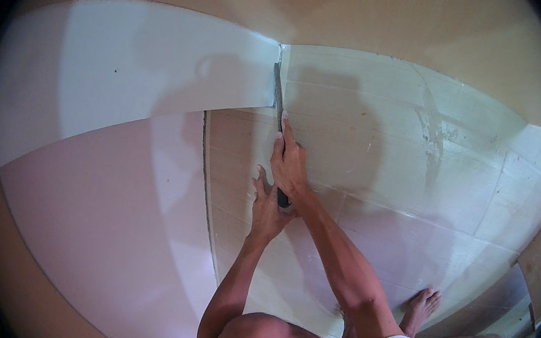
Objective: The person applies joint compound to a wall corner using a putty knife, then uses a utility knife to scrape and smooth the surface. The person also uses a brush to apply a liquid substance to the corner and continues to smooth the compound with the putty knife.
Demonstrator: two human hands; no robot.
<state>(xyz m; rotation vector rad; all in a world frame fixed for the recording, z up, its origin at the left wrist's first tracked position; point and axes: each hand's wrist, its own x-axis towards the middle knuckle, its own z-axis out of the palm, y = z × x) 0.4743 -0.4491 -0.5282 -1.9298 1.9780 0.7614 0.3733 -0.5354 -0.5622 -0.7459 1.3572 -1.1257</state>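
A long, narrow grey metal tool with a black handle, looking like a file [280, 90], runs away from me along the right end of a white panel [163, 61]. My right hand [291, 168] is closed round it, with fingers stretched forward along the tool. Its tip lies by the panel's end, close to the far corner. Just behind, my left hand [269, 213] has its fingers spread, and its palm is against or very near the butt of the black handle [283, 198]. The exact contact there is partly hidden.
Pale floor tiles [427, 164] lie to the right, with a scuffed streak. A tan wall [376, 16] closes off the far side. Below the white panel is a pinkish flat surface [103, 211] with a dark edge. My bare foot [425, 304] is at lower right.
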